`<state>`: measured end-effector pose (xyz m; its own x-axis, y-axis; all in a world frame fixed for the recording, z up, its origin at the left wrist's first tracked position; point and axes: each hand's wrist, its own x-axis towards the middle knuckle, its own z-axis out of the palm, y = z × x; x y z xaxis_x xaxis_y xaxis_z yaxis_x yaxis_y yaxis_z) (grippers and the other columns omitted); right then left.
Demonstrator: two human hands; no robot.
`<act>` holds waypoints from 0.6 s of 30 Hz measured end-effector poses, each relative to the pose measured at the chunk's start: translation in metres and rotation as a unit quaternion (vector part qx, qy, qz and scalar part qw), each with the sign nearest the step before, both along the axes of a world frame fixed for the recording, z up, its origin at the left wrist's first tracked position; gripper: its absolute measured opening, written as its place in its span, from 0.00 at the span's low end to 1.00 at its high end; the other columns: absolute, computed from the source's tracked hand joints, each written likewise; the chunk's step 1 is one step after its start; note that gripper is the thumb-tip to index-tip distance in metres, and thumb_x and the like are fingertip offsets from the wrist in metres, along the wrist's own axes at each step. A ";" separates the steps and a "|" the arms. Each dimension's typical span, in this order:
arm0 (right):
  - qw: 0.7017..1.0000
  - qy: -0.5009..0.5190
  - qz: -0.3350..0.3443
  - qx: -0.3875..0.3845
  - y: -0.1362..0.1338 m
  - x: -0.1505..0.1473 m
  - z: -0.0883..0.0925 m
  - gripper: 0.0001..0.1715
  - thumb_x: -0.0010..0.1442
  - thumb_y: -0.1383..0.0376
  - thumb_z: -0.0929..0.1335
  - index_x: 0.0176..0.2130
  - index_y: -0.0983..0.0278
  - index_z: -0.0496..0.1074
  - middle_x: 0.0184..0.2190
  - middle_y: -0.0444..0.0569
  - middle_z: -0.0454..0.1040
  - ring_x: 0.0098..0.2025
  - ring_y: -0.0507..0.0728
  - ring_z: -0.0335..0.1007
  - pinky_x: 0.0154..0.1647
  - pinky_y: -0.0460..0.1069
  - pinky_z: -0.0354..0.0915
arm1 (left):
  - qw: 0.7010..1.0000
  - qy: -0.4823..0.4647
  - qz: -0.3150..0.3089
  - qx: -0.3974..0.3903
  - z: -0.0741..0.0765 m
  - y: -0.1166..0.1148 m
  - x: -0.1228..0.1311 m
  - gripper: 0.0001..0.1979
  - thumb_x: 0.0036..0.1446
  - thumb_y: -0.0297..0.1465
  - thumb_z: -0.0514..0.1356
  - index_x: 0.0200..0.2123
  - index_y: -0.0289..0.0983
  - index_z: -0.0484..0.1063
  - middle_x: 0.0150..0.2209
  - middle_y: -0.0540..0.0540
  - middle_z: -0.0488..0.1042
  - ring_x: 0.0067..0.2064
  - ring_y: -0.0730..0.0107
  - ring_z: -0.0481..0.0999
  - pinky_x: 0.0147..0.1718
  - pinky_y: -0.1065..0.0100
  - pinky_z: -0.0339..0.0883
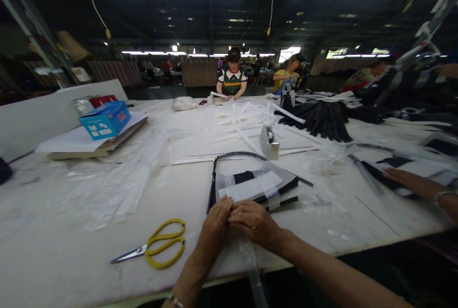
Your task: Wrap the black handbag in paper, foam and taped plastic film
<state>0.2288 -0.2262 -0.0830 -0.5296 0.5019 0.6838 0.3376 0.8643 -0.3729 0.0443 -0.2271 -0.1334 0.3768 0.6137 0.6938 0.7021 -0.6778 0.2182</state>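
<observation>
In front of me on the table lies a handbag with black and white parts, partly covered by translucent wrapping. Its dark strap, with a buckle at the left, arches over the far side. My left hand and my right hand meet at the bag's near edge, fingers closed on the plastic wrapping. A strip of that clear plastic trails below them over the table edge. What lies under my fingertips is hidden. To the left rest scissors with yellow handles, their blades pointing left.
A tape dispenser stands behind the bag. Farther back are white strips and black strips. Clear plastic bags and a blue box on boards lie left. At right, a co-worker's hand touches another bag.
</observation>
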 end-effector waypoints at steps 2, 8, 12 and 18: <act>1.000 -0.013 0.004 -0.025 -0.015 0.016 0.007 0.08 0.64 0.67 0.67 0.42 0.62 0.76 0.37 0.49 0.80 0.46 0.55 0.75 0.50 0.50 0.70 | 1.000 0.009 -0.012 -0.022 0.003 -0.002 0.000 0.21 0.61 0.19 0.51 0.57 0.36 0.64 0.55 0.39 0.73 0.61 0.61 0.68 0.56 0.56 0.71; 0.968 -0.217 0.053 -0.110 -0.079 0.070 0.010 0.28 0.60 0.68 0.69 0.59 0.58 0.67 0.55 0.53 0.73 0.60 0.61 0.66 0.65 0.58 0.60 | 0.996 0.018 -0.058 -0.069 0.013 -0.003 -0.006 0.26 0.58 0.21 0.58 0.59 0.38 0.62 0.59 0.39 0.70 0.63 0.62 0.65 0.59 0.55 0.68; 0.964 -0.259 0.014 -0.066 -0.094 0.064 -0.016 0.34 0.60 0.74 0.65 0.64 0.57 0.60 0.61 0.52 0.67 0.66 0.60 0.57 0.69 0.60 0.54 | 0.996 -0.002 -0.056 -0.069 0.015 0.000 -0.006 0.23 0.58 0.23 0.60 0.56 0.39 0.65 0.57 0.40 0.73 0.60 0.62 0.70 0.57 0.56 0.70; 0.994 -0.108 0.019 -0.020 -0.077 0.027 -0.032 0.16 0.63 0.76 0.62 0.46 0.61 0.72 0.43 0.51 0.79 0.54 0.57 0.72 0.62 0.57 0.63 | 0.997 -0.029 -0.023 -0.063 0.018 0.003 0.000 0.19 0.59 0.18 0.53 0.50 0.39 0.71 0.51 0.45 0.77 0.54 0.66 0.76 0.53 0.61 0.74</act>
